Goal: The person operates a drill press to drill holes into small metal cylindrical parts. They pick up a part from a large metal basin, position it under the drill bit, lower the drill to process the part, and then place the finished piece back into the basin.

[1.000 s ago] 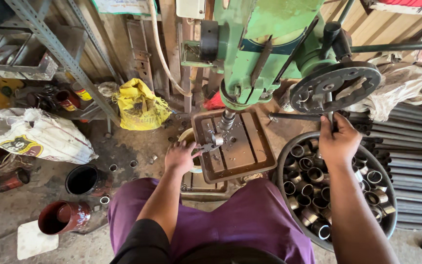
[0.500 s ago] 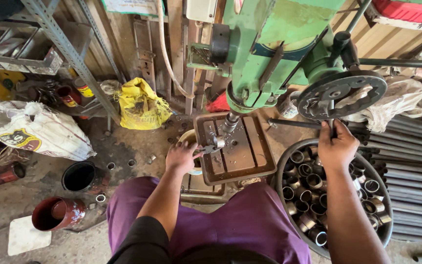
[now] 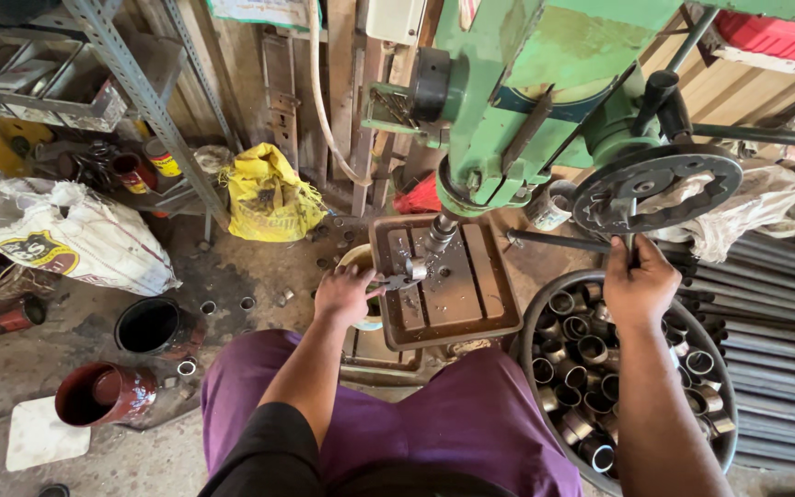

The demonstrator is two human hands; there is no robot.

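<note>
Little shifts since the earlier frame: both hands keep their holds. Green drill press (image 3: 545, 83) stands over its slotted surface (image 3: 471, 294). Basin of metal rings (image 3: 600, 368) sits right. Right hand (image 3: 637, 285) curls closed around the feed-wheel handle (image 3: 629, 241). Left hand (image 3: 347, 294) pinches pliers (image 3: 399, 281), clamping a small ring (image 3: 419, 270) under the bit.

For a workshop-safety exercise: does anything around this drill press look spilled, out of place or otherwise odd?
Yes. Several short metal rings lie scattered on the dirty floor left of the drill table, apart from the round tub of rings on the right, as if dropped or rolled away.
</note>
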